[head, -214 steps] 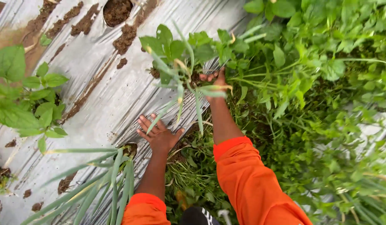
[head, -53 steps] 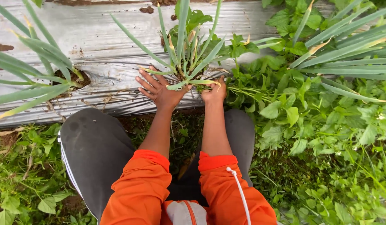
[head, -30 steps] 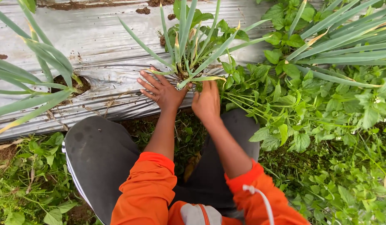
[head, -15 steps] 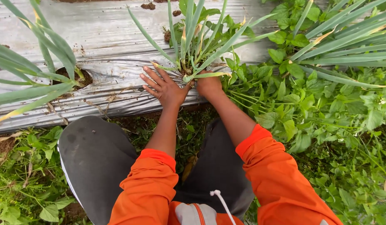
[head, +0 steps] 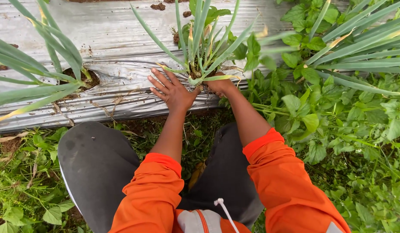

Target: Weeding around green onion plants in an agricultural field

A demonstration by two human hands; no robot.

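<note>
Hands at the base of a green onion clump point(head: 200, 56)
Left hand point(head: 174, 92) lies flat, fingers spread on silver mulch film point(head: 113, 39) beside the stems; right hand point(head: 219, 85) is closed around the base.

Right hand point(head: 220, 85) now back at the green onion clump point(head: 200, 51) base, elbow swung outward.

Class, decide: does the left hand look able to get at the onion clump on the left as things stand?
Probably yes. The left hand lies open on the silver mulch, and only bare sheet lies between it and the left onion clump.
</note>
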